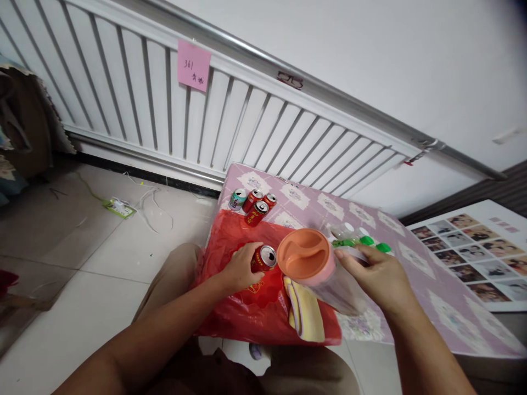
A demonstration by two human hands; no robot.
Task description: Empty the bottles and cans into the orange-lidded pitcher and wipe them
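Observation:
My left hand [242, 269] is wrapped round a red drink can [263, 259] with its top facing me. In my right hand [376, 274] is the handle of a clear plastic pitcher [346, 285] with an orange lid [305, 255]. The pitcher is tilted, its lid close beside the can; whether they touch I cannot tell. Under both lies a red plastic bag [230, 323], spread on the table. A folded yellow cloth [307, 315] rests on the bag below the pitcher. Several other cans, including a red can [256, 214] and a green can [237, 199], stand behind the bag.
Several clear bottles with green caps [366, 240] lie on the patterned tablecloth [415, 263] beyond the pitcher. A white radiator [247, 115] with a pink note [193, 65] runs behind the table. A photo board [481, 252] is at the right. A power strip [119, 208] lies on the floor.

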